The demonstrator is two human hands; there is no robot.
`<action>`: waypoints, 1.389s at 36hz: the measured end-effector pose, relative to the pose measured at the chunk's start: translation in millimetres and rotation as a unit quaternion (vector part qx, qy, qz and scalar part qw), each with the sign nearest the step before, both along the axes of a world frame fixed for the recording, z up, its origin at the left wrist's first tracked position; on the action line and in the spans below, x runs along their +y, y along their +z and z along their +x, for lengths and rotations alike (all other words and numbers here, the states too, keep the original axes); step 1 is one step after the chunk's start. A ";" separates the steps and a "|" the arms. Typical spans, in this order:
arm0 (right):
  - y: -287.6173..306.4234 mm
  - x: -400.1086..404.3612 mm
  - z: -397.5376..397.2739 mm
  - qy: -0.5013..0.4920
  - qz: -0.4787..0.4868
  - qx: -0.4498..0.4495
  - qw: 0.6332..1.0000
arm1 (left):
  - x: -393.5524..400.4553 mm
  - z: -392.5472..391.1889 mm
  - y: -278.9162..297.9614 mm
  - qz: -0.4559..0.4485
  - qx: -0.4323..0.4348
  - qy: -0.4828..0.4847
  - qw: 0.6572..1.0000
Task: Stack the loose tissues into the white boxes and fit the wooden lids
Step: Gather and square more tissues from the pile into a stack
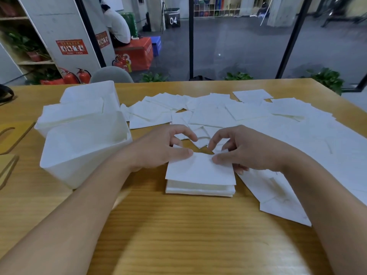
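Note:
A squared stack of white tissues [199, 175] lies on the wooden table [178, 235] in front of me. My left hand [158, 149] pinches the stack's far left edge, thumb on top and fingers curled behind. My right hand [242, 151] pinches the far right edge the same way. Many loose tissues [238, 114] are spread over the table beyond and to the right. An empty white box [79, 151] stands left of the stack. Behind it are a second white box [65, 116] filled with tissues and a third [89, 92] farther back. Wooden lids [8, 147] lie at the left edge.
A grey chair back [111, 75] rises behind the table's far edge. Potted plants [325, 78] line the floor beyond. A person sits on a red box [137, 52] in the far room. A dark object [5, 92] rests at the table's far left.

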State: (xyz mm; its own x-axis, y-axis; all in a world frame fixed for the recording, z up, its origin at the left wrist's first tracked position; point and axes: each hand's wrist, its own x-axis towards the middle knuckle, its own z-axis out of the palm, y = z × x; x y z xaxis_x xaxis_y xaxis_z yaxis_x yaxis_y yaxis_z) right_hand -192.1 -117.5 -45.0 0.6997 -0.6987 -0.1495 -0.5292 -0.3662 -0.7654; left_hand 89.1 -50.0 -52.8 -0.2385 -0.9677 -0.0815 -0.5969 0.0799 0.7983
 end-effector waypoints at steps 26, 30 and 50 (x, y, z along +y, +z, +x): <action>-38.5 -18.2 15.0 -0.158 -0.280 -0.004 0.947 | 0.6 -31.0 -18.8 -0.184 -0.143 0.099 0.967; -40.5 -18.5 22.5 -0.179 -0.312 0.004 0.933 | -0.6 -29.6 -25.1 -0.171 -0.104 0.082 0.976; -40.8 -25.7 32.4 -0.117 -0.362 0.097 0.920 | -0.2 -30.3 -35.1 -0.116 -0.104 0.035 0.987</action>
